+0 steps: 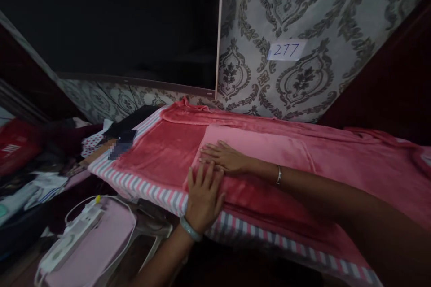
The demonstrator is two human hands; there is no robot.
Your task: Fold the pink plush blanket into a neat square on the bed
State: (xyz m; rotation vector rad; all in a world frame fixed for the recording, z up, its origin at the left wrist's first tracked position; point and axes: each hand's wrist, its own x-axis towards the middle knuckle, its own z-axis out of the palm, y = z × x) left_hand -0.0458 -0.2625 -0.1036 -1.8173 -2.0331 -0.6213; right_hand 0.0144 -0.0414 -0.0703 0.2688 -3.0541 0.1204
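Observation:
A plush pink-red blanket [158, 148] lies spread over a surface covered by a striped cloth [151, 190]. Part of the blanket is folded over, its lighter pink face [256, 141] turned up. My left hand [204, 197], with a pale bangle at the wrist, rests flat at the near edge of the fold, fingers spread. Just beyond it, my right hand [227, 157] lies flat on the folded part, fingers stretched toward the left. The two hands are close together, near the fold's left end. Neither hand grasps the fabric.
A large dark screen [134, 22] hangs on the patterned wall, beside a paper label [287, 50] reading 277. At lower left, a white power strip [72, 237] lies on a pink-topped stool [107, 242]. Piled clothes [47, 188] fill the left side, and a dark phone-like object [121, 145] is partly blurred.

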